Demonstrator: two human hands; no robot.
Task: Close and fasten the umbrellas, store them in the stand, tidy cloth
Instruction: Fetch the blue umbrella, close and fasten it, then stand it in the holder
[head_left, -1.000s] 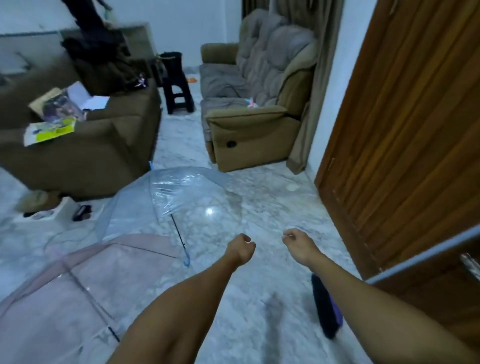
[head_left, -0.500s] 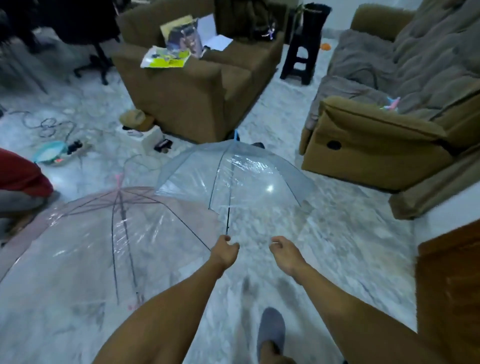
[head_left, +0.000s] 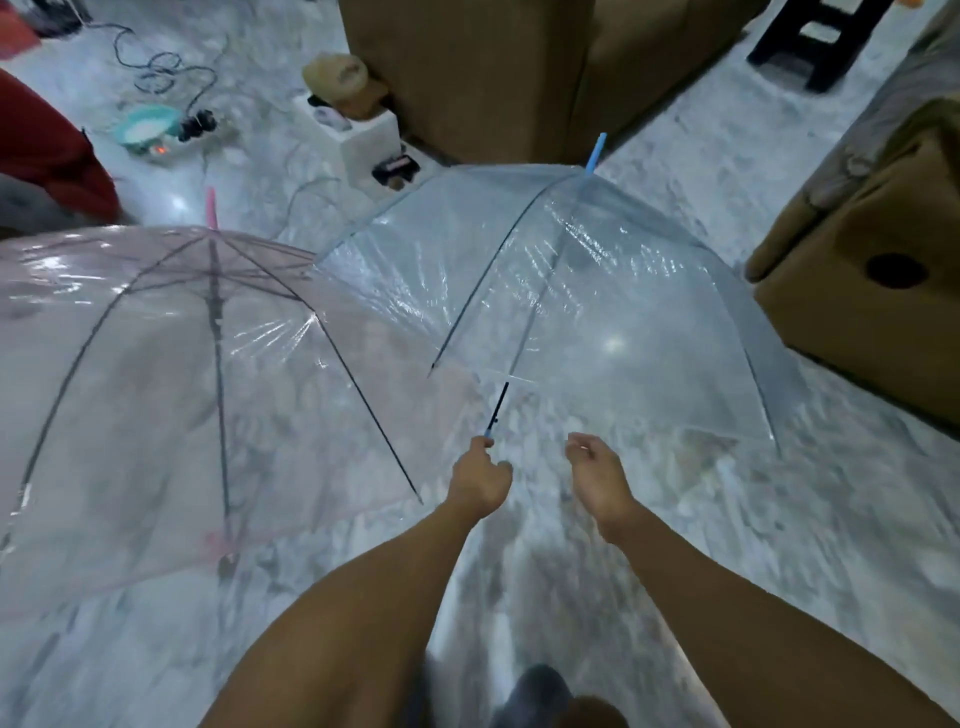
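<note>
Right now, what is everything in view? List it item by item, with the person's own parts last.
blue umbrella: 1, clear with blue tip, open on floor, centre right
pink umbrella: 1, clear pink, open on floor, left, its edge overlapping the blue one's
sofa: 1, brown, top centre
recliner: 1, tan, right edge
stool: 1, black, top right
white box: 1, white, beside sofa
cables: several, dark, top left floor
floor: 1, pale marble
left hand: 1, closed at blue umbrella's handle end
right hand: 1, empty, beside left hand
</note>
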